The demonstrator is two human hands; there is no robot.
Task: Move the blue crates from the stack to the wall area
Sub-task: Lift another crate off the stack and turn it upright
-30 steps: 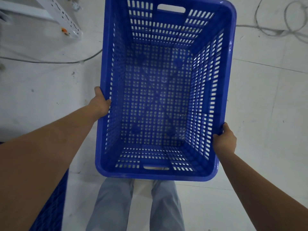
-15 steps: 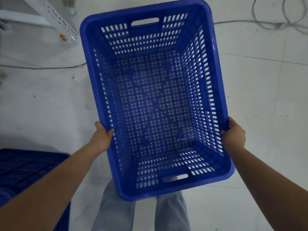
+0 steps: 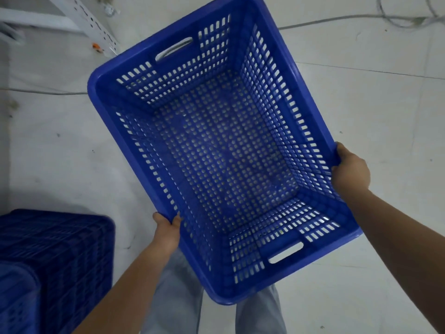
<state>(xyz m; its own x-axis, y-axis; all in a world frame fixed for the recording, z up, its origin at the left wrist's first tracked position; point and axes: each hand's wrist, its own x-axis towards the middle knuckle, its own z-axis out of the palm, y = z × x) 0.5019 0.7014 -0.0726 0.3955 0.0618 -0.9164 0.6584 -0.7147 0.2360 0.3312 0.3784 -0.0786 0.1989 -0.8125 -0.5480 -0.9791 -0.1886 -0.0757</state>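
Both hands grip one blue crate (image 3: 224, 150) by its long rims: the left hand (image 3: 167, 231) closed over the left rim near the person's body, the right hand (image 3: 350, 171) closed on the right rim. One crate is carried, held in the air over the pale floor (image 3: 60, 160); more blue crates (image 3: 55, 259) sit stacked at lower left. Since half a second ago the carried crate has swung further clockwise. It is perforated, empty, with a slot handle at each end.
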